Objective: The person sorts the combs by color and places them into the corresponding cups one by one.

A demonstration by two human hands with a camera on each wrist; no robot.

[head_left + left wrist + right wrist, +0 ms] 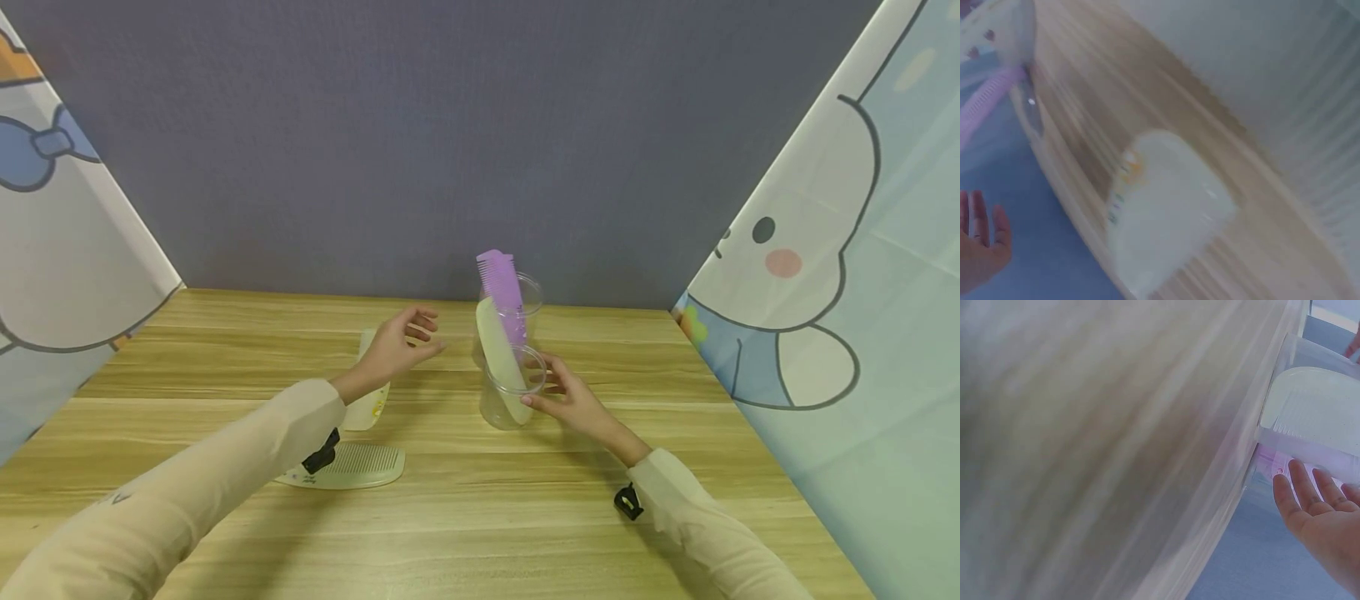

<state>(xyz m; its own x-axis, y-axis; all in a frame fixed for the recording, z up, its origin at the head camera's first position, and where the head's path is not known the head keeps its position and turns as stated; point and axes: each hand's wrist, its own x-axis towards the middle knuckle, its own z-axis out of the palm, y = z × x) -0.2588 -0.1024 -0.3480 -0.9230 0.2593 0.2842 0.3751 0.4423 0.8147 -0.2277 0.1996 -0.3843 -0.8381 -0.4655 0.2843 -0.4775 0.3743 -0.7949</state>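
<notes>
In the head view, my right hand (573, 404) is beside a clear plastic cup (493, 410) on the table, thumb and fingertips right at its side. Its fingers look spread and fairly straight in the right wrist view. A cream comb (498, 350) leans inside this cup. Just behind stands another clear cup (532, 292) with a purple comb (501, 279) rising out of it. My left hand (393, 346) hovers above the table left of the cups, fingers loosely bent around nothing. Partly under it lies a cream comb (366, 408) with a small yellow print.
Nearer the front left, a second loose cream comb (367, 468) lies flat, partly covered by the left sleeve. A dark panel (420, 150) rises at the back of the wooden table (465, 533). Cartoon-printed sheets (817, 275) flank both sides.
</notes>
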